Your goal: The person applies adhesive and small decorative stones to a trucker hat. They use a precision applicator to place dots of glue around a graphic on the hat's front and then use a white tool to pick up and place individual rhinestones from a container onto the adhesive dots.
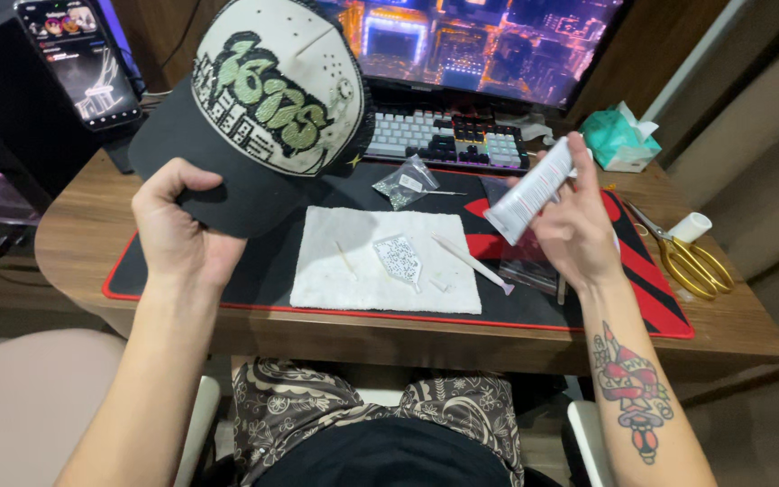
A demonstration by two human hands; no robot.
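left hand (pixel 173 236) pinches the cap (pixel 268 99) by its black brim above the desk; right hand (pixel 570 225) fingers wrap the white tube (pixel 534 189), nozzle hidden, maybe uncapped; a squeeze could smear glue on the white cloth (pixel 353 284)

I see a wide monitor (pixel 484 41) at the back of the desk, its screen glowing with a purple, blue and orange night cityscape. Up at far left a phone (pixel 78 59) stands tilted on a holder, its dark screen lit with small pictures. My right hand (pixel 574 225) grips a white squeeze tube (pixel 531 191) with fine red print, slanted upward. A small clear plastic bag (pixel 405 183) lies on the black mat below the keyboard. A teal tissue pack (pixel 619 137) sits at right, just beside the monitor.
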